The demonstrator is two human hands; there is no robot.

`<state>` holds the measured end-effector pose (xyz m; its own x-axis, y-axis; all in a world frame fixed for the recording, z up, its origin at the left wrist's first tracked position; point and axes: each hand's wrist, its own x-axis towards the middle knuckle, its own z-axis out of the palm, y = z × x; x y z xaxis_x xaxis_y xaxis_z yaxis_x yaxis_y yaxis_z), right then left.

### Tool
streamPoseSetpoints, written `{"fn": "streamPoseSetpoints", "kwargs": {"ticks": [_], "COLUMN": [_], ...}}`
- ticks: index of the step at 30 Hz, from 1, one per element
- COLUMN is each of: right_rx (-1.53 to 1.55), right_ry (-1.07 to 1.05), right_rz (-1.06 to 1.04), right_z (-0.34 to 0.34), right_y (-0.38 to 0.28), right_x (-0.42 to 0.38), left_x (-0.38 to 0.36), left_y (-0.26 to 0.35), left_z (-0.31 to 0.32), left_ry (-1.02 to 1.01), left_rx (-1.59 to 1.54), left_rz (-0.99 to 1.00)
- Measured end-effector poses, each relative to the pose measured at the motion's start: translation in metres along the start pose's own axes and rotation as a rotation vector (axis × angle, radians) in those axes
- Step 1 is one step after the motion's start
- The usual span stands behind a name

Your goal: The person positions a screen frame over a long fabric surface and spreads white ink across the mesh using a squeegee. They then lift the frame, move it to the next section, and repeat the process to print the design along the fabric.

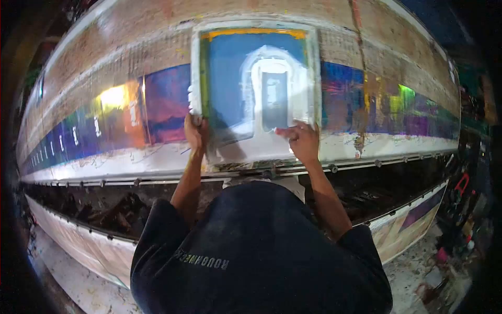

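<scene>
A framed screen [227,86] that looks like a printing screen stands before me, with a pale frame, a blue field, an orange strip along its top and a whitish arch around a grey-blue panel. My left hand [195,135] is closed around the lower left side of the frame. Over the lower right part of the screen is my right hand [304,140], by the frame's right side. One of its fingers points left across the screen, its tip reddish. I cannot make out anything held in it.
Behind the screen lies a long pale board [125,49] with a purple, orange and blue printed band [167,102]. A metal rail [125,182] runs along its near edge. Below are a dark gap and a pale lower panel [78,230]. Loose clutter [460,225] lies at the right.
</scene>
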<state>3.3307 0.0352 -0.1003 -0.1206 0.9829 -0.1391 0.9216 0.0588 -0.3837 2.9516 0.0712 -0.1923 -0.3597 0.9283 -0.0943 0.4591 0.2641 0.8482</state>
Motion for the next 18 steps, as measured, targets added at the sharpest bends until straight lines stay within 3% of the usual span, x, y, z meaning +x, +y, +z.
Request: {"fn": "streamPoseSetpoints", "kwargs": {"ticks": [1,3,4,6,7,8,9,10,11,13,15,16,18], "right_rx": [-0.007,0.577,0.588,0.831,0.728,0.352,0.817,0.952,0.953,0.748,0.783,0.811,0.921], "right_ry": [0.029,0.364,0.384,0.387,0.511,0.22,0.275,0.474,0.478,0.201,0.294,0.374,0.383], "right_rz": [0.013,0.551,0.549,0.704,0.712,0.51,0.728,0.606,0.608,0.872,0.857,0.838,0.796], "right_z": [0.013,0.061,0.039,-0.005,0.024,0.009,-0.043,-0.054,-0.073,-0.108,-0.07,-0.056,-0.075], "right_y": [0.033,0.109,0.115,0.139,0.203,0.254,0.247,0.262,0.277,0.304,0.348,0.367,0.328], "right_x": [-0.003,-0.014,-0.011,-0.009,-0.003,-0.003,0.006,0.014,0.012,0.007,-0.013,-0.028,-0.054], "left_x": [0.001,-0.006,-0.014,-0.02,-0.022,-0.029,-0.035,-0.038,-0.046,-0.063,-0.087,-0.094,-0.102], "left_y": [0.009,0.026,0.045,0.057,0.066,0.086,0.105,0.112,0.114,0.127,0.134,0.147,0.146], "left_z": [0.001,0.0,0.015,0.064,0.091,0.115,0.142,0.167,0.195,0.226,0.233,0.227,0.224], "left_ry": [-0.01,-0.033,0.004,0.066,0.136,0.107,0.078,0.077,0.075,0.067,0.155,0.113,0.101], "left_rx": [-0.013,-0.105,-0.33,-0.157,0.011,0.064,0.112,0.113,0.097,0.083,0.172,0.164,0.246], "left_rz": [0.028,-0.074,-0.04,0.043,0.098,0.108,0.116,0.119,0.107,0.105,0.172,0.11,0.112]}}
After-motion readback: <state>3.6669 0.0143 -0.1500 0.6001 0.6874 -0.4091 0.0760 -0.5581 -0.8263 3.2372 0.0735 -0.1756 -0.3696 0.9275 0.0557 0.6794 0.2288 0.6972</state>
